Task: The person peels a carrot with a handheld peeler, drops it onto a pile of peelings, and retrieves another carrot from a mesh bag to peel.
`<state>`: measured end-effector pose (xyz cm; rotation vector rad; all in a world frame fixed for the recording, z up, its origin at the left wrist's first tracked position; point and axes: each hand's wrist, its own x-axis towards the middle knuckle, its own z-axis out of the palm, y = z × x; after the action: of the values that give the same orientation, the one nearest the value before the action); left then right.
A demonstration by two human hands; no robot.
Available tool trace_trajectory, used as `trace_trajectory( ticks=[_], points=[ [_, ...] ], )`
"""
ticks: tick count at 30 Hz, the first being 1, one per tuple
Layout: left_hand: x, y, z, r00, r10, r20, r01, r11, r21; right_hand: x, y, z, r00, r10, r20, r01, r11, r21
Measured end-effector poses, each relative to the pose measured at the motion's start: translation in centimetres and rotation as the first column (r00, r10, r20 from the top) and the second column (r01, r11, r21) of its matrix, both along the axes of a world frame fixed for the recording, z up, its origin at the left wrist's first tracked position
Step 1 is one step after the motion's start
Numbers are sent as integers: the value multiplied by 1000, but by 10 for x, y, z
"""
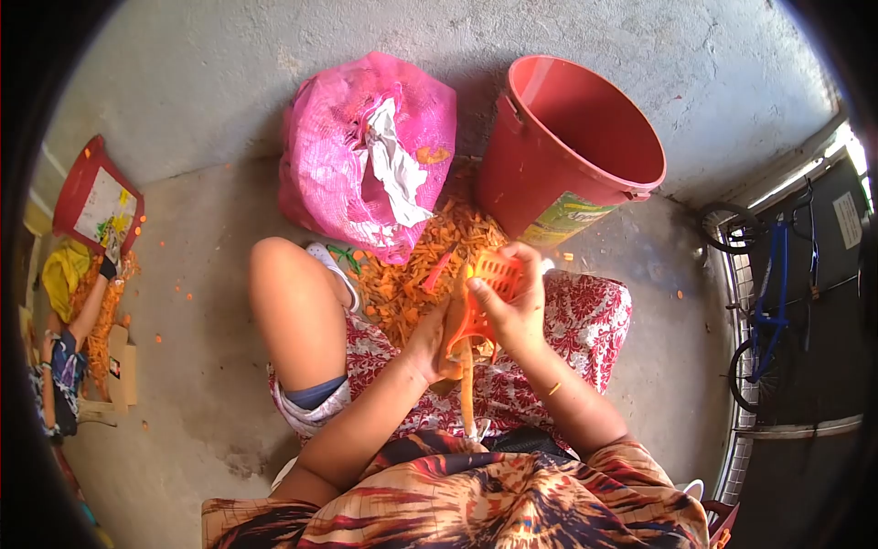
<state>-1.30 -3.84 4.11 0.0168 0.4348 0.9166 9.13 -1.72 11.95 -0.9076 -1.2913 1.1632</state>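
Above my lap, both hands meet on an orange plastic piece (497, 272) with rows of slots and a curved lower edge. My right hand (518, 302) is closed round its right side, the thumb laid across the front. My left hand (445, 334) wraps its lower left side, fingers partly hidden behind it. A long narrow orange strip (467, 389) hangs below the hands toward my lap, its lower end whitish. Just beyond my hands, a heap of small orange pieces (393, 288) covers the floor. A slim red piece (437, 273) lies on the heap.
A pink mesh sack (315, 156) with white paper stands against the wall beside a tall red bucket (572, 137). My bent knee (297, 311) is left of the heap. Far left, another person's gloved hand (110, 261) reaches to a red container (82, 197). A blue bicycle (776, 293) is at right.
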Motion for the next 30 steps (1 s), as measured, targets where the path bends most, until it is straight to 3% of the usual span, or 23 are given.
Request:
trace_trajectory(
  ticks=[4, 7, 9, 12, 15, 18, 19, 22, 24, 25, 27, 30],
  points=[
    [-1, -4, 22, 1000, 11, 2, -11, 999, -42, -2, -6, -14, 999, 22, 24, -22, 999, -26],
    [0, -5, 18, 996, 15, -93, -18, 999, -28, -1, -5, -18, 993, -5, 116, 5, 1000, 3],
    [2, -6, 21, 991, -25, -134, 23, 1000, -17, 2, -2, -23, 973, -33, 229, 27, 999, 25],
    [-2, -7, 1, 985, -160, -57, 165, 982, 95, 8, 21, -11, 984, -58, 167, 70, 995, -66],
    [-1, -9, -5, 968, -246, -57, 251, 961, 114, 35, 83, -6, 915, -371, 160, 358, 928, 102],
    [-1, -12, 8, 969, -220, -112, 226, 973, 51, 76, 141, -22, 690, -696, 200, 598, 703, 385],
    [-3, -9, 8, 980, -191, -58, 194, 979, 65, 69, 131, -1, 768, -625, 138, 579, 771, 264],
    [-10, -3, 8, 988, -136, -71, 142, 987, 77, 35, 81, 36, 906, -383, 178, 377, 924, 65],
    [-9, 1, 9, 994, -72, -79, 80, 991, 106, 23, 59, 16, 989, -135, 59, 129, 987, 96],
    [-10, 4, 1, 996, -86, -37, 91, 985, 149, 13, 42, 17, 996, -80, 36, 80, 997, 3],
    [-15, 3, 2, 996, -85, -27, 89, 966, 242, 2, 15, 14, 999, -7, 53, 7, 1000, -4],
    [-6, 3, 16, 997, 25, -70, -20, 997, 71, -4, -3, -1, 999, 37, 34, -38, 999, 24]
  ],
)
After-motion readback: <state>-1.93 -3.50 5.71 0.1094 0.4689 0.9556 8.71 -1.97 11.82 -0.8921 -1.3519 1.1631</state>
